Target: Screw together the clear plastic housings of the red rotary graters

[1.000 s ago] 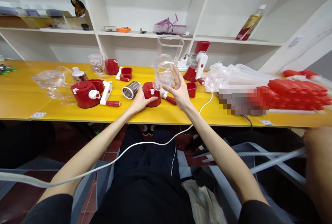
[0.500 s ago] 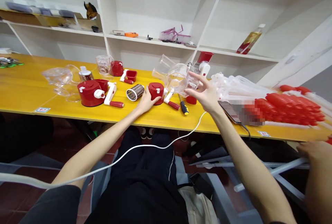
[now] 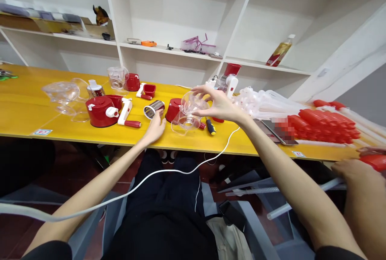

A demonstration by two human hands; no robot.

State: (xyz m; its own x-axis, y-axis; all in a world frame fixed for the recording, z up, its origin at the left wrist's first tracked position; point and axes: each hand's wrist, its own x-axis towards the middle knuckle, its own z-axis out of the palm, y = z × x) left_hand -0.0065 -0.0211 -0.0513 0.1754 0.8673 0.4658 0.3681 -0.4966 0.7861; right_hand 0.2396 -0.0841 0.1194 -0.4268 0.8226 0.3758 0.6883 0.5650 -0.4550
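Observation:
My right hand (image 3: 218,105) grips a clear plastic grater housing (image 3: 188,109), tilted over the table in front of a red base (image 3: 173,109). My left hand (image 3: 155,128) is low over the table, fingers loosely extended beside the right end of a metal grater drum (image 3: 154,109) with a white rim. Whether the fingertips touch the drum cannot be made out. The red base's crank is mostly hidden behind the clear housing. A screwdriver (image 3: 211,126) with a dark and yellow handle lies just right of the housing.
Left stands another red base (image 3: 101,111) with a white crank (image 3: 125,111), near a clear housing (image 3: 63,93). To the right are a phone (image 3: 279,132), clear plastic parts (image 3: 259,103) and stacked red parts (image 3: 325,125). A white cable (image 3: 181,171) crosses before me. Another person's hand (image 3: 351,167) is far right.
My right hand has brought the clear housing down and left, turning it in front of the red base. My left hand has left that base and moved left toward the grater drum.

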